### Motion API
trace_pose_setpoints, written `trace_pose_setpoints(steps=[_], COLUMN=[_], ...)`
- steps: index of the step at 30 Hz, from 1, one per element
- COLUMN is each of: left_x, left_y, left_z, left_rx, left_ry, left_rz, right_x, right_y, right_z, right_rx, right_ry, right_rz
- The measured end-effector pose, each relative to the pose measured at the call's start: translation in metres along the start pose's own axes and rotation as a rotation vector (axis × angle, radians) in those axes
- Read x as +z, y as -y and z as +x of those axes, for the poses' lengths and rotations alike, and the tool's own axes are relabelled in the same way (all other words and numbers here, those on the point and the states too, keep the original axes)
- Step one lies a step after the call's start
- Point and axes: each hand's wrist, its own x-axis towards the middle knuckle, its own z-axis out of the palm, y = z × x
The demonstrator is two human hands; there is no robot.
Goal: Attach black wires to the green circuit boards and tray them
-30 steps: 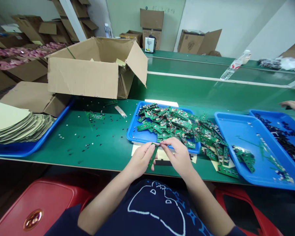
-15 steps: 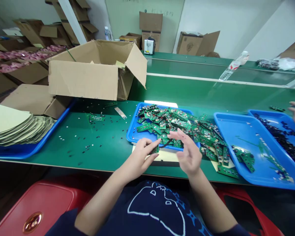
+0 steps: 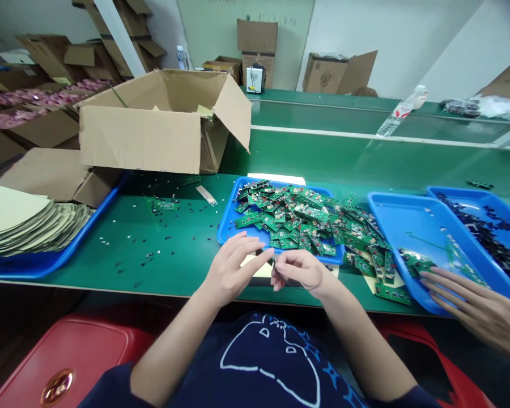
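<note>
My left hand and my right hand meet just in front of a blue tray heaped with small green circuit boards. A small dark circuit board, seen nearly edge-on, sits between the fingertips of both hands. The left thumb and forefinger close on it, and its other fingers stretch out over the tray's near rim. Thumb and fingers of the right hand are pinched together at the board's right side; what exactly they hold is hidden. Pale paper lies beneath the hands.
Loose boards spill right of the tray. Another person's hand reaches into a second blue tray; a third holds black parts. Left are tiny scattered pieces, an open carton and stacked paper sheets. A bottle stands at the back.
My right hand has come down and left, its spread fingers closing into a pinch beside the left hand. The other person's hand has moved in from the right edge to the second tray.
</note>
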Motion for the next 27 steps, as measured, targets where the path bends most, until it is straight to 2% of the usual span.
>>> trace_pose_setpoints(steps=[4,7,13,16,18,21,23,27], left_x=[0.004,0.007,0.009,0.009,0.010,0.011,0.012,0.014], left_y=[0.001,-0.001,0.000,0.000,-0.003,-0.012,-0.018,-0.026], left_z=[-0.003,-0.002,0.000,-0.001,-0.002,0.000,0.002,0.007], left_rx=[-0.096,-0.137,-0.206,-0.275,-0.337,-0.467,-0.575,-0.761], left_ry=[-0.040,-0.043,0.016,0.101,0.184,0.260,0.268,0.225], left_rz=[-0.054,-0.116,-0.294,-0.396,-0.471,-0.574,-0.612,-0.639], right_x=[0.006,0.008,0.008,0.009,0.009,0.010,0.012,0.017], right_y=[-0.009,-0.012,-0.012,-0.012,-0.013,-0.014,-0.015,-0.020], right_z=[0.001,0.003,0.004,0.005,0.006,0.008,0.009,0.010], right_rx=[-0.048,0.007,0.104,0.113,0.088,-0.001,-0.067,-0.178], right_ry=[-0.017,-0.012,0.052,0.047,-0.012,-0.198,-0.312,-0.441], right_rz=[0.141,0.247,0.363,0.327,0.262,0.160,0.100,-0.006])
